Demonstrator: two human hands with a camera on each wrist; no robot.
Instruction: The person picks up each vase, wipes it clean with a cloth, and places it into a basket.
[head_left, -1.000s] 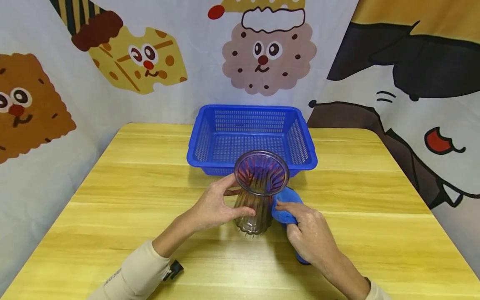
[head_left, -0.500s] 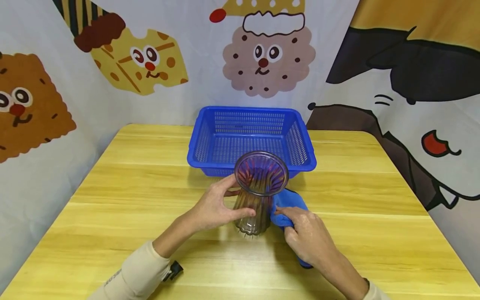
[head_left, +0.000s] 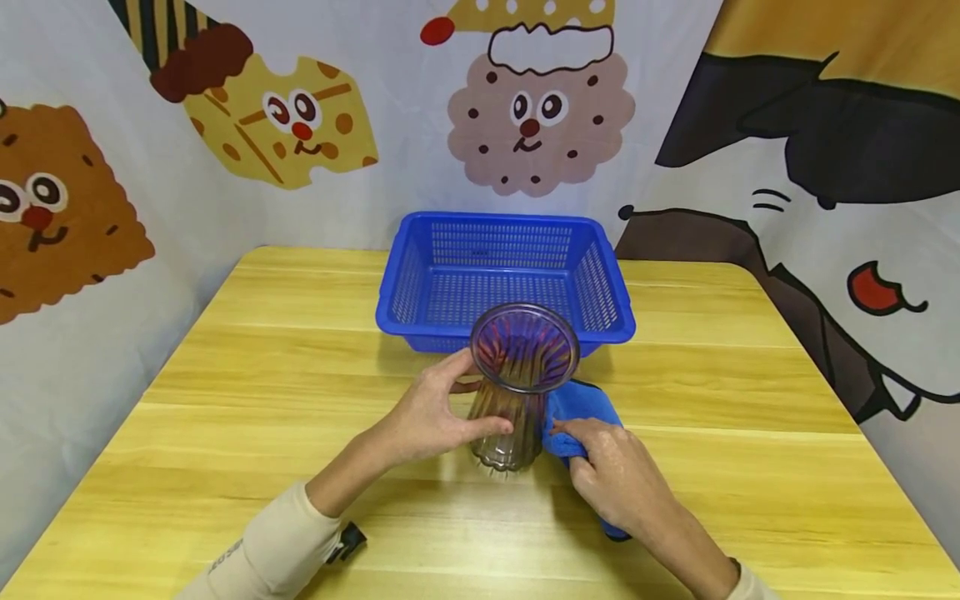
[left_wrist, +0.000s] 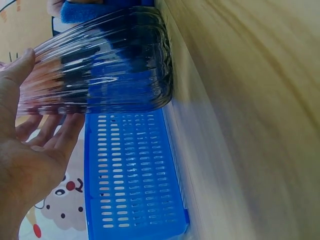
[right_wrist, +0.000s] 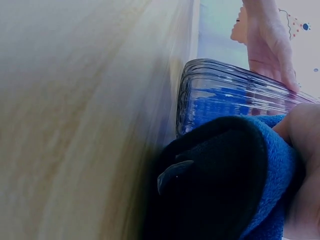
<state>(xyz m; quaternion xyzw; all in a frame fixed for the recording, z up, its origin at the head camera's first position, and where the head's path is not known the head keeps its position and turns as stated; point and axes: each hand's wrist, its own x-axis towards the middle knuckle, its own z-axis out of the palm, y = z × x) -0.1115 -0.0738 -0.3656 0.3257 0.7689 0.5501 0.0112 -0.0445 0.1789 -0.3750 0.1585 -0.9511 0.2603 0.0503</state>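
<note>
A ribbed, tinted glass vase [head_left: 506, 425] with a flared round rim stands upright at the middle of the table. My left hand [head_left: 431, 412] holds it from the left, thumb in front and fingers behind; the left wrist view shows these fingers [left_wrist: 67, 137] against the ribbed glass. On the other side, my right hand [head_left: 618, 471] grips a blue cloth [head_left: 581, 408] and presses it to the vase's right side. Part of the cloth hangs below that hand, and its dark-edged fold [right_wrist: 215, 175] fills much of the right wrist view. The right fingertips are partly hidden by the cloth.
A blue plastic basket [head_left: 405, 321] with slotted walls sits just behind the vase, near the table's back edge. The wood-grain table [head_left: 247, 400] reaches a cartoon-printed cloth backdrop [head_left: 405, 117]. A small black clip-like piece [head_left: 347, 542] is by the left sleeve.
The right hand and the blue cloth have shifted slightly down along the vase's side, with more of the cloth showing above the hand. The left hand and vase stay in place.
</note>
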